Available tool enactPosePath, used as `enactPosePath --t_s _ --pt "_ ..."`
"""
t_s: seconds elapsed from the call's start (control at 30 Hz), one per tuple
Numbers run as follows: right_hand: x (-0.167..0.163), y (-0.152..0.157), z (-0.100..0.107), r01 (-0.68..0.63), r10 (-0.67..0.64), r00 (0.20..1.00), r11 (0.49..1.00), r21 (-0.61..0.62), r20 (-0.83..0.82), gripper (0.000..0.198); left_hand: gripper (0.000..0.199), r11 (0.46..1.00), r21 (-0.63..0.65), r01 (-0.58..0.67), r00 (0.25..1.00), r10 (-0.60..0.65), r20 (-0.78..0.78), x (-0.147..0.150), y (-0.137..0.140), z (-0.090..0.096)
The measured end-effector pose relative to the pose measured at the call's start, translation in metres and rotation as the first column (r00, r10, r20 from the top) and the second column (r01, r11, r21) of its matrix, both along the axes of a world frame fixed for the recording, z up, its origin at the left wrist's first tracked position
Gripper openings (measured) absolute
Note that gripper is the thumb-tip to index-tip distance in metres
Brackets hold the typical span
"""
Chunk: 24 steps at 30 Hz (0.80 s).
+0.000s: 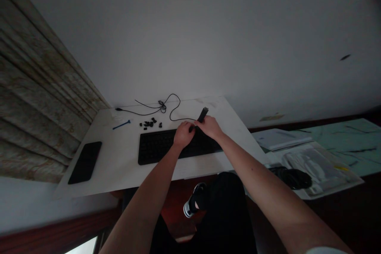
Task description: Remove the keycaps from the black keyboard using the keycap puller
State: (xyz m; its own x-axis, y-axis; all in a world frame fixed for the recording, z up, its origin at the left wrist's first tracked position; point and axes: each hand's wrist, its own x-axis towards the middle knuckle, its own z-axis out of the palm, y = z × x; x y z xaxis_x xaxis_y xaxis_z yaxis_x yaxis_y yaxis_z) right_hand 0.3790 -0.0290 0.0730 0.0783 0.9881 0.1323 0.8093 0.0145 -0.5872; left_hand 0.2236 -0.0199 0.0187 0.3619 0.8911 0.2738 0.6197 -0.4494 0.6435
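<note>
A black keyboard [157, 147] lies on the white table in front of me, its right part partly hidden by my hands. Above its upper edge, my right hand [210, 126] is closed around a dark stick with a ragged, bristle-like end [203, 114] that points up and away; it looks like a small brush. My left hand [183, 135] is over the middle of the keyboard, close beside the right one. Its fingers are pinched together at a small dark thing whose kind I cannot make out. Several loose black keycaps [149, 124] are scattered behind the keyboard.
A black cable [162, 106], partly bundled, runs along the table's back. A blue tool [121, 124] and a black phone [85, 162] lie at left. The white table [116, 178] meets the wall. Papers [282, 138] and a dark coiled item [294, 178] are on the right.
</note>
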Motion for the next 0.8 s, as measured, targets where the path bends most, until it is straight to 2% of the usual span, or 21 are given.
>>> enactPosePath --t_s 0.2,0.4,0.53,0.63,0.7,0.8 --pt "-0.004 0.001 -0.003 0.001 -0.002 1.000 0.999 -0.052 -0.031 0.022 0.016 1.000 -0.015 -0.019 1.000 0.019 0.014 0.000 0.001 -0.001" --pt "-0.007 0.010 -0.004 -0.086 0.081 0.994 0.994 -0.068 -0.077 0.011 0.013 1.000 -0.020 -0.015 0.999 0.014 -0.039 0.000 0.001 -0.002" --pt "-0.004 0.017 -0.007 -0.148 0.106 0.958 0.979 -0.143 -0.265 0.007 0.012 1.000 -0.006 -0.020 0.998 0.020 -0.058 0.000 0.000 -0.001" --pt "0.001 0.017 -0.011 -0.191 0.082 0.879 0.963 -0.189 -0.470 0.010 0.012 1.000 0.000 -0.021 0.998 0.021 -0.053 0.001 -0.001 0.000" --pt "0.005 0.015 -0.014 -0.220 0.105 0.847 0.962 -0.163 -0.522 0.016 0.010 1.000 0.011 -0.004 0.998 0.005 -0.064 0.002 -0.001 0.000" --pt "0.008 0.009 -0.015 -0.243 0.184 0.886 0.966 -0.087 -0.426 0.016 0.009 1.000 0.022 0.017 0.994 -0.015 -0.112 0.002 0.000 -0.001"
